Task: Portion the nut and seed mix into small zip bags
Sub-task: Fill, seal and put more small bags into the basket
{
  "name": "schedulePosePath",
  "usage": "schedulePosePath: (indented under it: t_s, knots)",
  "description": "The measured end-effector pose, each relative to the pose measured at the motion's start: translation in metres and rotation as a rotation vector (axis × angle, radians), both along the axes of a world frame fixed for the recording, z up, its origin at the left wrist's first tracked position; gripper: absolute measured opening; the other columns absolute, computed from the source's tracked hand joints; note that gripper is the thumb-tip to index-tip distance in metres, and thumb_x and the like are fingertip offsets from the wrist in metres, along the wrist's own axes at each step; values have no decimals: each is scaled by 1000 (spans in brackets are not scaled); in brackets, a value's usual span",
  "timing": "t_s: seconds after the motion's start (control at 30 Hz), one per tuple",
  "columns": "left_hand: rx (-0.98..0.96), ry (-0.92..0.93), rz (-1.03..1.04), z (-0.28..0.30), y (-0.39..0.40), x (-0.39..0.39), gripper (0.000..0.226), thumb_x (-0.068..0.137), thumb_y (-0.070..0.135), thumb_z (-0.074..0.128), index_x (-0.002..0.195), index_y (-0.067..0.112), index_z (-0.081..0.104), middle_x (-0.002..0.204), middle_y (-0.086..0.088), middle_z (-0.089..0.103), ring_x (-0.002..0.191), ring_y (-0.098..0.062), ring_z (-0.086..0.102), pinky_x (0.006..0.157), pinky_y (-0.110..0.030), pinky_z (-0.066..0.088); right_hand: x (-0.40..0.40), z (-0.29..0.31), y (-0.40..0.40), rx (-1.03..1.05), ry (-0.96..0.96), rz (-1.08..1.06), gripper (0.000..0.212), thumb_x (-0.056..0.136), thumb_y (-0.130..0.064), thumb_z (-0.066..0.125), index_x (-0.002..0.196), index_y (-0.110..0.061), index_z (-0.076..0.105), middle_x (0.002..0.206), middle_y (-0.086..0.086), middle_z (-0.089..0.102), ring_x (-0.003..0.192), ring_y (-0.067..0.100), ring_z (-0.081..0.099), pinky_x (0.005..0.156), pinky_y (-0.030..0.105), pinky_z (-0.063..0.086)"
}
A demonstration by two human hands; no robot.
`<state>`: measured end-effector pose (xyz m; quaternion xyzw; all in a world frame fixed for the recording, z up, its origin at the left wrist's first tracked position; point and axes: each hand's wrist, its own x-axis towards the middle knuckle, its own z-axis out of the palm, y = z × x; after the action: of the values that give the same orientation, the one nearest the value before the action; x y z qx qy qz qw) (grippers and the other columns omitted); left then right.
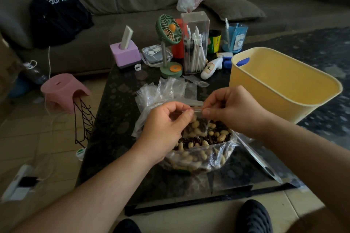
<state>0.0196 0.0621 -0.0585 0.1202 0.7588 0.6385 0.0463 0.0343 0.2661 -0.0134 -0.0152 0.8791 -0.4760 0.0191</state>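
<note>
A small clear zip bag (198, 126) filled with peanuts and dark seeds hangs between my hands, above the large clear bag of nut and seed mix (202, 155) lying open on the dark table. My left hand (166, 125) pinches the small bag's zip strip at its left end. At the strip's right end, my right hand (231, 109) pinches it between thumb and fingers. A heap of empty small zip bags (166, 89) lies just behind my hands.
A yellow plastic bin (280, 85) stands at the right on the dark glass table (117, 119). Behind are a green desk fan (168, 43), a clear pen box (195, 43), a purple holder (126, 53) and a blue cup (234, 38). A pink stool (62, 91) stands left of the table, with a sofa behind.
</note>
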Motion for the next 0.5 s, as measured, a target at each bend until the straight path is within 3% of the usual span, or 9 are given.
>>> schedulePosePath:
  t_s: [0.07,0.13,0.2,0.3,0.4,0.5]
  knots:
    - [26,-31,1,3,1,-1,5,97,15,74,94,19,76,86,7,80,85,-7,76,80,-21,59,1,3,3,-13,13,-1,7,84,-18,85,82,-22,79,73,3,75,60,6,63,57,14,50]
    - [97,-97,2,5,2,-2,1,94,17,76,94,15,77,89,0,81,90,-15,78,86,-31,61,1,5,8,-59,28,-18,8,82,-20,85,86,-21,80,74,0,76,61,5,65,57,12,50]
    - [193,-157,1,9,3,-3,14,86,24,78,94,13,78,93,-9,81,94,-26,78,91,-44,62,1,6,12,-153,-21,-10,23,81,-29,81,102,-21,78,88,0,78,75,9,73,64,13,55]
    - [284,-198,-1,18,5,-7,13,79,27,77,86,17,81,93,-12,80,92,-27,78,84,-44,64,5,4,12,-357,-210,89,48,83,-39,72,126,-15,68,112,7,77,102,17,76,81,27,63]
    - [346,-239,-13,35,15,-12,15,84,28,73,85,17,81,95,-12,80,94,-26,78,80,-41,65,9,3,9,-500,-259,74,45,83,-36,72,117,-7,71,109,16,77,103,26,76,93,45,62]
    - [397,-309,-23,52,32,-16,36,100,42,53,104,16,79,107,-13,80,100,-26,78,85,-44,64,11,9,13,-615,-131,-58,30,87,-34,71,99,-7,76,99,20,78,92,29,76,88,47,63]
